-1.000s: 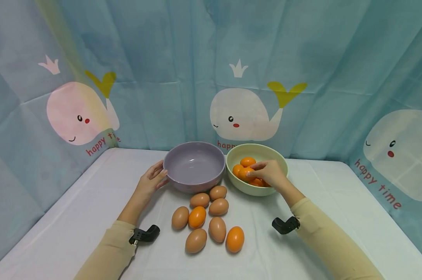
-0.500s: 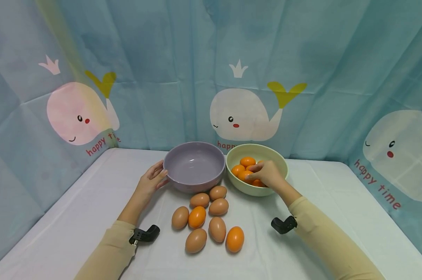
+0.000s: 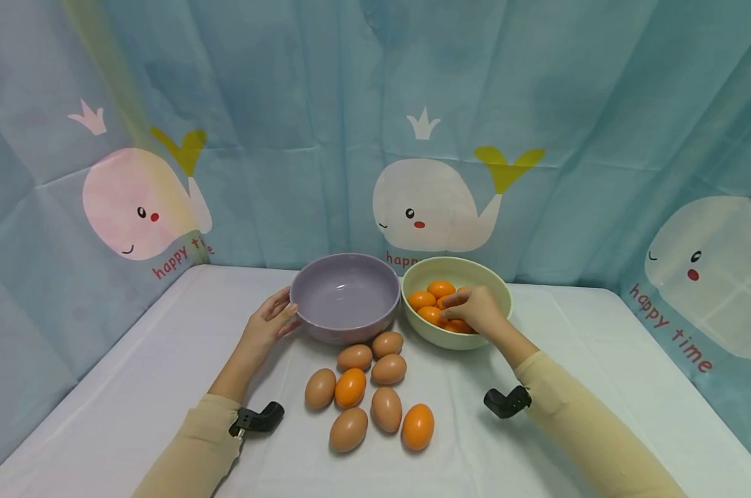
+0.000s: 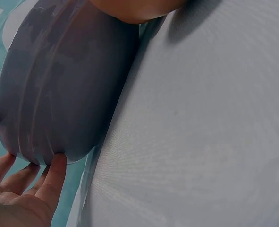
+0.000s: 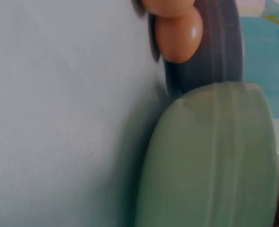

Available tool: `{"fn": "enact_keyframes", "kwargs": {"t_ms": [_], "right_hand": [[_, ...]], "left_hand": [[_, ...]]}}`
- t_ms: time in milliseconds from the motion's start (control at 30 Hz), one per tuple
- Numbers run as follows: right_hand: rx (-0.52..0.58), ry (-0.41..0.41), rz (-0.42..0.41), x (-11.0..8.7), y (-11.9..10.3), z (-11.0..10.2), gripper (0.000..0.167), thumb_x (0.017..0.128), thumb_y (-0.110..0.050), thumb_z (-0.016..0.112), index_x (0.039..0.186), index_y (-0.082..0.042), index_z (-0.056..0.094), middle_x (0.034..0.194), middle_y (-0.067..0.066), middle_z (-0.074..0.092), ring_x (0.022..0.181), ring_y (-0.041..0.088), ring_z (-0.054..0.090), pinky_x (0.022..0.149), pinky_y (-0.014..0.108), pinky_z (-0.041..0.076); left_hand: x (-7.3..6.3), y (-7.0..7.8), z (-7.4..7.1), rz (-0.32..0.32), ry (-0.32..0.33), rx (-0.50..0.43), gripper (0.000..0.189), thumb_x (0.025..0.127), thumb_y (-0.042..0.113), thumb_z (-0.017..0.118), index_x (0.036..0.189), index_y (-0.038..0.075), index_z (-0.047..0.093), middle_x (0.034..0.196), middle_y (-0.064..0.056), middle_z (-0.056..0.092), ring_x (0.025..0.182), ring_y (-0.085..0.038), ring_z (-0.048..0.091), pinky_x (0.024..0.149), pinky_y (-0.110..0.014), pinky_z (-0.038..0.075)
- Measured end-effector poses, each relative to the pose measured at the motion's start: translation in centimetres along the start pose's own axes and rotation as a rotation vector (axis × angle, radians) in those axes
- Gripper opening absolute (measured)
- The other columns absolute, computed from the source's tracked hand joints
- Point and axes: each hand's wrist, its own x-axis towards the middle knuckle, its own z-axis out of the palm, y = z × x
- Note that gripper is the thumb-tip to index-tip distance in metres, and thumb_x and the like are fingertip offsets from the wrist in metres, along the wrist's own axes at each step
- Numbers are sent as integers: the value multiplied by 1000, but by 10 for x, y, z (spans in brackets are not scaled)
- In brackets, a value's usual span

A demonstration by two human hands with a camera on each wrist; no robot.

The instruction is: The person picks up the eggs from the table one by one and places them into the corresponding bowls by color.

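- Left grip (image 3: 266, 324), spread wide, touches the purple bowl (image 3: 341, 333); pushing hard could send nearby eggs (image 3: 355, 357) rolling.
- Right grip (image 3: 477, 308) is at the oranges (image 3: 440, 288) inside the green bowl (image 3: 447, 339), whether holding one I cannot tell; a knock could shift the pile.

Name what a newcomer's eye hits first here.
Probably the bright orange ovals heaped in the green bowl, the right grip at them. Left of that bowl stands the purple bowl; nearer, six brown eggs and two more orange ovals lie on the white cloth. Behind hangs a blue whale curtain.
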Motion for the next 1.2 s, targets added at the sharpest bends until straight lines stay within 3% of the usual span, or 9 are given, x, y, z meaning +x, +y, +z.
{"fn": "enact_keyframes", "kwargs": {"t_ms": [200,367,467,567,800,1000,1200], "right_hand": [[135,21,-23,-22,-11,-11,41,88,-22,76,123,0,69,125,15,70,121,27,62,99,30,57],[252,-24,-94,-50,-22,-14,45,87,-22,78,123,2,68,127,20,67,109,17,69,90,21,59],[295,-45,-115,-66,-25,-12,45,86,-20,79,122,4,68,121,19,71,100,6,70,86,16,58],[309,-71,-119,-78,-25,-7,42,86,-18,79,120,3,69,113,17,74,95,3,71,87,14,58],[322,-145,-80,-101,-18,5,45,82,-21,82,119,2,70,113,17,74,105,18,72,91,23,60],[311,-215,-71,-111,-10,14,50,80,-24,84,120,1,69,118,18,72,113,24,68,93,30,60],[327,-268,-54,-118,-6,21,52,79,-20,85,122,3,67,119,20,71,114,26,68,92,33,61]], "left_hand": [[0,1,2,-1,2,5,66,105,24,52,159,6,19,165,-17,22,151,-30,28,105,-25,52],[-1,3,3,-4,8,15,66,105,24,52,159,7,19,165,-14,22,151,-29,28,110,-32,49],[-2,4,3,-5,3,17,66,105,25,52,159,7,19,165,-14,22,151,-28,28,113,-37,45],[-2,4,2,-4,-2,14,66,105,24,51,159,7,18,166,-15,20,152,-29,27,115,-41,43],[-2,0,-1,0,-5,9,66,105,24,52,159,6,19,165,-15,22,151,-29,28,107,-26,51],[-2,0,-1,0,-7,-7,65,105,23,51,159,6,18,165,-15,21,151,-29,28,110,-31,49],[0,0,0,4,2,0,64,105,22,52,158,6,20,165,-15,23,150,-28,30,105,-24,52]]}}
